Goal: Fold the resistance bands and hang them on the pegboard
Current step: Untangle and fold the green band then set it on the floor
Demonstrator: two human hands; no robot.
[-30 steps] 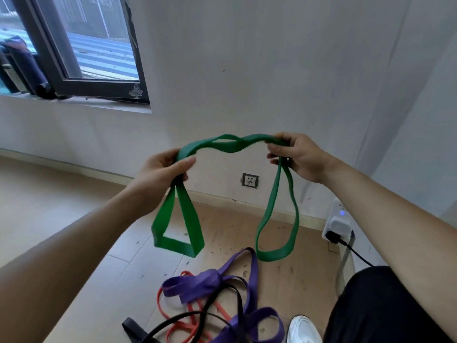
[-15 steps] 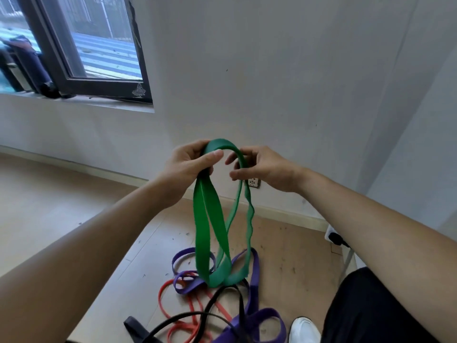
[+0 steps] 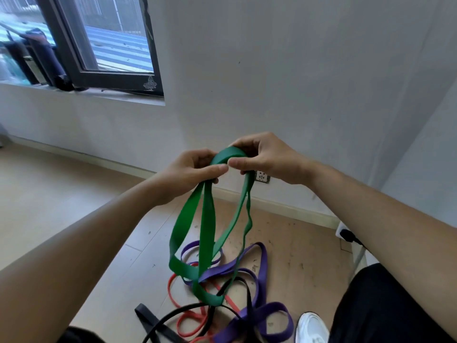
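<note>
A green resistance band (image 3: 206,233) hangs doubled in front of me, its folded top pinched between both hands at chest height. My left hand (image 3: 195,169) grips the top from the left, and my right hand (image 3: 264,157) grips it from the right, thumbs almost touching. The green loops dangle down to just above the floor. On the floor below lie a purple band (image 3: 262,266), a red band (image 3: 188,325) and a black band (image 3: 173,320), tangled together. No pegboard is in view.
A white wall with a socket (image 3: 262,177) is straight ahead. A dark-framed window (image 3: 111,43) sits at upper left. A white plug block with a black cable (image 3: 346,233) is at the right. My white shoe (image 3: 311,328) and dark trouser leg are at lower right.
My hands came together from wide apart, folding the green band in half. The loops now hang lower and longer, and both hands close over the folded top.
</note>
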